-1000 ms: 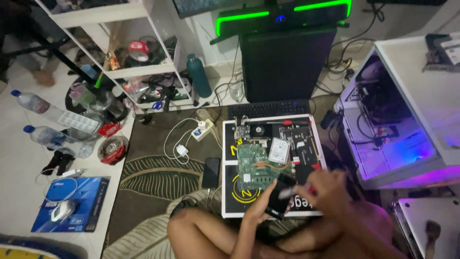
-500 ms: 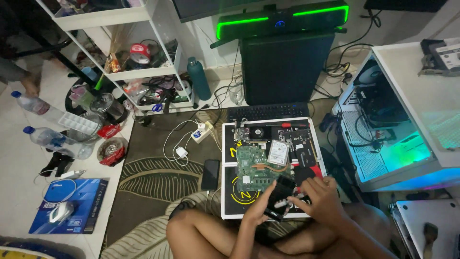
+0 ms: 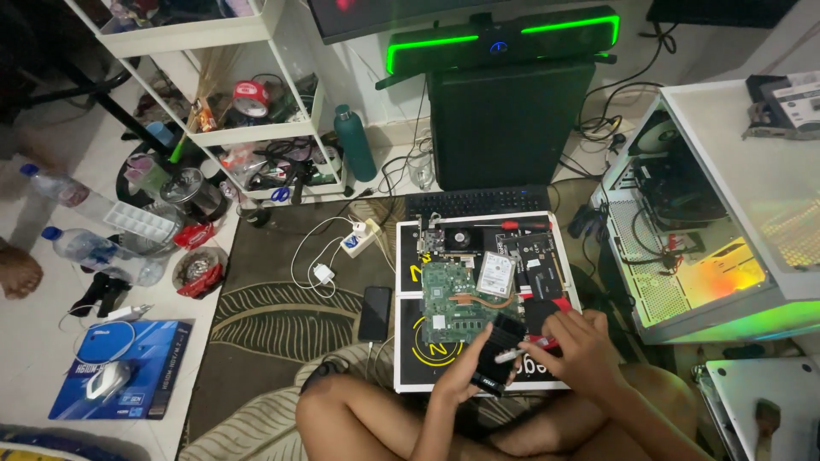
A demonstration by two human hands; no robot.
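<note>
I sit cross-legged on the floor over a black and white work mat (image 3: pixel 410 256). My left hand (image 3: pixel 457 384) grips a small black rectangular device (image 3: pixel 498 348) from below. My right hand (image 3: pixel 574 343) holds a thin pale tool (image 3: pixel 511 355) whose tip rests against that device. On the mat just beyond lie a green circuit board (image 3: pixel 453 300), a silver hard drive (image 3: pixel 495 273), a small card with a fan (image 3: pixel 461 237) and a dark flat part (image 3: pixel 536 260). A red-handled screwdriver (image 3: pixel 512 225) lies at the mat's far edge.
An open computer case (image 3: pixel 692 256) with green lighting stands at the right. A black keyboard (image 3: pixel 477 202), a dark tower and a green-lit bar sit ahead. A phone (image 3: pixel 375 313), chargers, a teal bottle (image 3: pixel 354 142), white shelves, water bottles and a blue box (image 3: pixel 128 376) lie to the left.
The case lighting turned from purple-blue to green-yellow. My right hand slid left onto the black device with the thin tool; my left hand kept its hold.
</note>
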